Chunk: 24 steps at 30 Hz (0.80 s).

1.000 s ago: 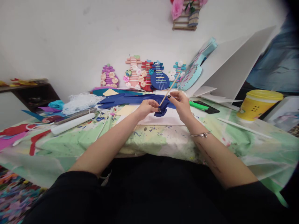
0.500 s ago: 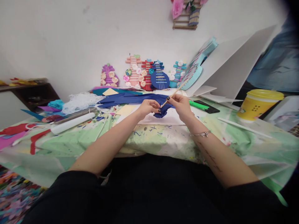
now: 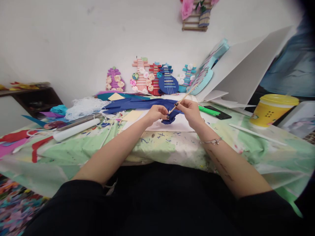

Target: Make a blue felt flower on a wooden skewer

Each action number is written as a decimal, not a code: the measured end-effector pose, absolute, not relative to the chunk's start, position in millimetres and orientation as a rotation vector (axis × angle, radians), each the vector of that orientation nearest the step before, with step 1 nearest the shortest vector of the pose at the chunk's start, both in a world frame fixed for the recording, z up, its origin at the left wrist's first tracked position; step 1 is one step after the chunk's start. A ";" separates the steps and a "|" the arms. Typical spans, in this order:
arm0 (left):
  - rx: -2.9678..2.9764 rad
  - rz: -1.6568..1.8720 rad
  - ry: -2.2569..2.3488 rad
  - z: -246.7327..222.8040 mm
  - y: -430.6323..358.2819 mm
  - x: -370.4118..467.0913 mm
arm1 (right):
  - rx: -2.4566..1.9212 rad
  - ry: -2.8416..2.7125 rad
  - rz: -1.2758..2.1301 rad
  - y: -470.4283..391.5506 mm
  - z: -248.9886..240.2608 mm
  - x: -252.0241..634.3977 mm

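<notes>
Over the middle of the table, my left hand pinches a gathered piece of dark blue paper or cloth, bunched like a small rosette. My right hand grips a thin wooden stick between thumb and fingers. The stick slants down to the left, its lower end at the blue piece by my left fingertips. Whether the tip is inside the folds or only touching them, I cannot tell. Behind my hands lies a strip of blue material, and a white sheet is beneath them.
Small decorated instrument models lean on the wall. To the right are a green marker-like object, a black flat object, a white rod and a yellow cup. White yarn and a white cylinder lie left.
Almost nothing differs. The blue piece has shifted very slightly at my left fingertips; both hands keep their holds.
</notes>
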<state>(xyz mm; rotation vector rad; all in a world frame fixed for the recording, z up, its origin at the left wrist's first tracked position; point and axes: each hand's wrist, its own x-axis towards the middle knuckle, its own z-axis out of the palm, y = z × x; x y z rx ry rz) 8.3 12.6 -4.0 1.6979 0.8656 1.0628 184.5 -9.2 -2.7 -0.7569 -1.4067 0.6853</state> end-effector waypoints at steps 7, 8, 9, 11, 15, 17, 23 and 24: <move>1.703 1.062 0.841 -4.8 12.9 8.2 | -0.780 -1.404 0.698 -12.3 -0.9 183.8; 1.703 1.063 0.839 -4.9 12.9 8.2 | -0.780 -1.406 0.699 -12.4 -0.9 183.8; 1.703 1.066 0.840 -4.9 12.8 8.2 | -0.778 -1.410 0.700 -12.4 -0.9 183.9; 1.705 1.072 0.846 -5.0 12.7 8.3 | -0.771 -1.420 0.698 -12.3 -1.0 184.1; 1.702 1.078 0.851 -5.1 12.7 8.7 | -0.773 -1.421 0.687 -12.0 -1.4 184.2; 1.696 1.081 0.853 -4.9 12.4 9.0 | -0.772 -1.409 0.687 -12.1 -1.5 184.1; 1.701 1.095 0.883 -3.4 11.4 10.1 | -0.767 -1.407 0.697 -11.0 -1.8 184.2; 1.701 1.099 0.888 -3.3 11.5 10.2 | -0.763 -1.406 0.699 -10.5 -2.1 184.3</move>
